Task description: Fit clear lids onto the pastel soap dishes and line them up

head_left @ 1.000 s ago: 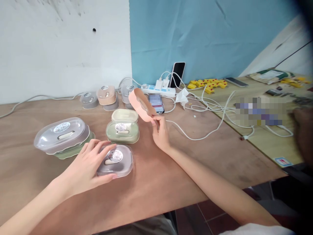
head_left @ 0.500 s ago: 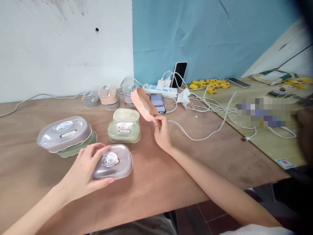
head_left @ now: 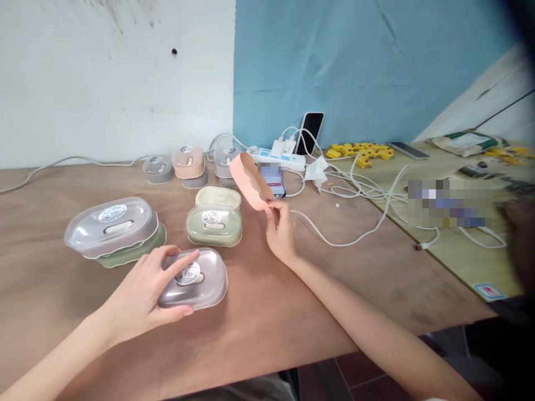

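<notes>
My left hand [head_left: 152, 287] is wrapped over the left end of a grey-mauve plastic box [head_left: 211, 287] with a clear lid and a round sticker. Its thumb rests on the near side, its fingers at the far side and over the top. In my right hand [head_left: 281, 231], a peach-pink oval plastic piece [head_left: 247, 181] with a wavy edge is pinched between thumb and fingers, tilted above the table. Between the hands and farther back sits a green lidded box [head_left: 214, 231], with a cream oval piece [head_left: 217, 197] just behind it.
A large clear-lidded box [head_left: 134, 214] rests on a green piece [head_left: 137, 250] at left. Smaller boxes in grey [head_left: 159, 172] and peach [head_left: 188, 165] line the wall. Behind my right hand are a power strip [head_left: 295, 161], phones and tangled white cables [head_left: 351, 242].
The view has shifted slightly. The peach-pink piece has tilted a little more upright in my right hand. My left index finger reaches farther across the box lid.
</notes>
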`<state>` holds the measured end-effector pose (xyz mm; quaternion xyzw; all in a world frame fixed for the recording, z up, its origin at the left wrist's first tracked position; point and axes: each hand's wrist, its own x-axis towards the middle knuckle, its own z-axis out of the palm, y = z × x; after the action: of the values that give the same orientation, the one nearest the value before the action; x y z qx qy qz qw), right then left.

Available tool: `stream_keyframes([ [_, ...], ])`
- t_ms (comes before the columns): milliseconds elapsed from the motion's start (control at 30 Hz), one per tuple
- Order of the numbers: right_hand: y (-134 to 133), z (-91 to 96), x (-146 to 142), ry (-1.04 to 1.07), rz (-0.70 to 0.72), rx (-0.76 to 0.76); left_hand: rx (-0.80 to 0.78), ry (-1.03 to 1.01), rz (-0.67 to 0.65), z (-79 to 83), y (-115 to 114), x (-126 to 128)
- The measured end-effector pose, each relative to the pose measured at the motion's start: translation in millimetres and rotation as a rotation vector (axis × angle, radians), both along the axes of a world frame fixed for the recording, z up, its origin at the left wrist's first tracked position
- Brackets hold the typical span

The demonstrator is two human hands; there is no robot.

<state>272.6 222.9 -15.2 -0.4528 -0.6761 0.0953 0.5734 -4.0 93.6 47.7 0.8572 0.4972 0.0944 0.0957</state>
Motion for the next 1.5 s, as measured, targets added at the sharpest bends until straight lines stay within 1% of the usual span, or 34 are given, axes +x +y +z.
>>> stream_keyframes([
  [133,0.3,-1.6,0.0,0.008,-0.011,-0.003,0.054,0.038,0.004,1.0,-6.5,1.3],
  [233,0.7,-2.4,0.1,0.021,-0.023,-0.005,0.083,0.120,-0.077,9.4,-5.1,9.1],
  [300,0.8,-2.1,0.0,0.023,-0.030,0.000,0.058,0.168,-0.131,17.1,0.0,18.4],
  [400,0.6,0.0,-0.5,0.010,-0.049,0.022,-0.021,0.223,-0.160,28.0,9.3,36.0],
  [500,-0.2,2.3,-0.9,-0.017,-0.074,0.043,-0.101,0.258,-0.138,34.2,14.7,51.6],
  [600,-0.8,3.1,-0.9,-0.042,-0.097,0.053,-0.124,0.247,-0.107,34.1,14.3,59.6],
  [733,-1.0,2.8,-0.8,-0.054,-0.114,0.048,-0.109,0.269,-0.071,30.8,11.0,61.4],
  [900,-1.4,2.9,-1.0,-0.049,-0.121,0.033,-0.100,0.341,-0.165,32.2,11.7,65.2],
  [967,-1.6,3.1,-1.0,-0.049,-0.118,0.035,-0.079,0.361,-0.175,31.0,12.4,68.1],
  [1133,-1.8,3.2,-0.9,-0.053,-0.105,0.041,-0.044,0.330,-0.159,21.9,12.7,71.9],
  [1200,-1.8,3.1,-1.0,-0.047,-0.100,0.041,-0.042,0.304,-0.141,20.8,13.1,71.3],
  [1333,-1.8,3.0,-1.0,-0.037,-0.090,0.036,-0.079,0.239,-0.127,28.0,13.9,65.6],
  [1433,-1.9,3.0,-0.8,-0.033,-0.085,0.026,-0.068,0.221,-0.089,34.9,13.1,58.6],
  [1500,-1.9,3.0,-0.7,-0.030,-0.079,0.021,-0.063,0.221,-0.074,36.5,11.8,54.5],
])
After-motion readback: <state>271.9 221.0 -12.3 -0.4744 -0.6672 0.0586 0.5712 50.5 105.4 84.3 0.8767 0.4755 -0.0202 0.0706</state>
